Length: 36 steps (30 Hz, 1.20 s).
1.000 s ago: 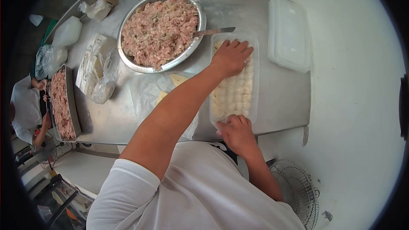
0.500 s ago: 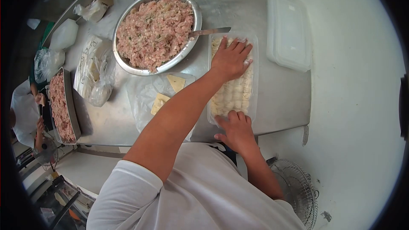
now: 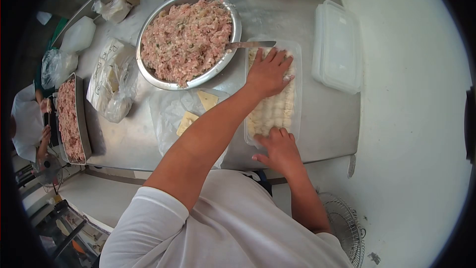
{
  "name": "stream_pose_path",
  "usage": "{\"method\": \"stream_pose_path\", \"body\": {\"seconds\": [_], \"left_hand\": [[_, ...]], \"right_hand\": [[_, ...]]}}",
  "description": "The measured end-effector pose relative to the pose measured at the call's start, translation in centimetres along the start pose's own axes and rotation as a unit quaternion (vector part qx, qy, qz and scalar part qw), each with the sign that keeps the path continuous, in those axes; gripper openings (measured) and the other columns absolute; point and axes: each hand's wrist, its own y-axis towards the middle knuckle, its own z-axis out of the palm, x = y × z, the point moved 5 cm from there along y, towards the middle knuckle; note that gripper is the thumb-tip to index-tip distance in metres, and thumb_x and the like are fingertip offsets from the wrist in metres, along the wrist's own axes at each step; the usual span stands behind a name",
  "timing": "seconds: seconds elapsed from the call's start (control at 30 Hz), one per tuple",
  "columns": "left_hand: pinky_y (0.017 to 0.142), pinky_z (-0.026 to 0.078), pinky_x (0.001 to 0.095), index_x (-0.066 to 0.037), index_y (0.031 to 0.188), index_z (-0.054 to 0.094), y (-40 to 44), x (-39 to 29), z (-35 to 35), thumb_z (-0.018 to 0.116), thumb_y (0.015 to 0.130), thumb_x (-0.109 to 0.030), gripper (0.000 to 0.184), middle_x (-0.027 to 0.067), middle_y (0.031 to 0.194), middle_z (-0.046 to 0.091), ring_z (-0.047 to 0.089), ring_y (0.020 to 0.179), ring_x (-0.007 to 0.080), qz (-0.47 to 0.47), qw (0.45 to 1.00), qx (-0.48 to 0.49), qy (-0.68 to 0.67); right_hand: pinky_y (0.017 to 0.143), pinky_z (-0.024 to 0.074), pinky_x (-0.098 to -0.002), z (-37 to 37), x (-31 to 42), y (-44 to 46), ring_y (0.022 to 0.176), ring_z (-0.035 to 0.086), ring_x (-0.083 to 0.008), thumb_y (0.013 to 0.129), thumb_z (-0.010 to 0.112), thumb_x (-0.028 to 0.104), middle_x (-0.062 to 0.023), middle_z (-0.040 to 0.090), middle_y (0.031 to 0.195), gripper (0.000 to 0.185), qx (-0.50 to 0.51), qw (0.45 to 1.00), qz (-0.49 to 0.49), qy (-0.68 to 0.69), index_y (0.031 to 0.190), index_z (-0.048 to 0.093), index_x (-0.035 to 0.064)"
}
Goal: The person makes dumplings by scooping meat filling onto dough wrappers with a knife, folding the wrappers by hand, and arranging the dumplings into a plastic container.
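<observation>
From my remote seat, the head camera looks down on a steel desk (image 3: 327, 119). A clear plastic container (image 3: 298, 99) sits in front of the person, its near end close to the desk's edge, holding close-packed rows of pale dumplings (image 3: 270, 111). The left hand (image 3: 269, 73) lies palm down over the far end of the rows, fingers spread wide, gripping nothing I can see. The right hand (image 3: 278, 151) is at the near end, fingers reaching over the rim, thumb held apart from them.

To the left, a metal bowl (image 3: 237, 22) is heaped with minced meat (image 3: 186, 39). A flat blade (image 3: 258, 44) juts from it, its tip seeming to overlap the container's far edge.

My worries, as judgements: too much weight through the left palm could flatten the soft dumplings or split their skins. A tug by the right hand could bring the container over the desk's edge. Raising or sliding the container might knock the blade. The left forearm passes above a plastic sheet (image 3: 163, 116) bearing two wrappers (image 3: 208, 100), so a low sweep could drag them.
</observation>
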Motion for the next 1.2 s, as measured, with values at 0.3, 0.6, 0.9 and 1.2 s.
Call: {"method": "stream_pose_path", "body": {"seconds": [0.3, 0.6, 0.9, 1.2], "left_hand": [[0.116, 0.027, 0.0656, -0.022, 0.154, 0.042, 0.4, 1.0, -1.1, 0.049, 0.101, -0.055, 0.063, 0.0072, 0.161, 0.038, 0.03, 0.152, 0.0293, -0.017, 0.996, 0.076, -0.046], [0.104, 0.047, 0.0477, -0.006, 0.105, 0.071, -17.2, 4.5, -8.9, 0.082, 0.075, -0.014, 0.033, 0.0129, 0.119, 0.067, 0.057, 0.122, 0.0337, 0.056, 0.974, -0.077, -0.207], [0.103, 0.048, 0.0442, -0.006, 0.114, 0.07, -30.1, 8.2, -9.8, 0.083, 0.073, -0.014, 0.043, 0.0161, 0.131, 0.058, 0.055, 0.121, 0.037, -0.09, 0.976, -0.075, -0.182], [0.105, 0.048, 0.0457, -0.005, 0.129, 0.061, -31.0, 11.1, -9.1, 0.085, 0.071, -0.008, 0.063, 0.0161, 0.137, 0.055, 0.053, 0.124, 0.0389, -0.236, 0.936, -0.083, -0.246]], "right_hand": [[0.098, 0.0427, -0.0479, 0.7, 0.5, 0.8, 0.115, 0.051, -0.0327, 0.081, 0.081, 0.034, -0.012, 0.055, 0.114, 0.049, -0.001, 1.0, 0.004, -0.011, 0.126, 0.069, 0.0217], [0.088, 0.0481, -0.0471, -6.1, 2.7, 2.0, 0.095, 0.059, -0.0315, 0.081, 0.079, 0.02, -0.0102, 0.059, 0.097, 0.035, -0.104, 0.986, -0.089, 0.095, 0.115, 0.073, 0.0122], [0.09, 0.05, -0.0485, -14.0, 7.8, 15.2, 0.089, 0.063, -0.0277, 0.09, 0.059, 0.01, -0.0104, 0.063, 0.094, 0.017, -0.377, 0.831, -0.205, -0.355, 0.099, 0.073, 0.007], [0.066, 0.0541, -0.0363, -17.4, 7.7, 15.9, 0.078, 0.068, -0.0268, 0.084, 0.058, 0.008, -0.011, 0.065, 0.083, 0.013, -0.194, 0.876, -0.158, -0.412, 0.082, 0.071, 0.0105]]}}
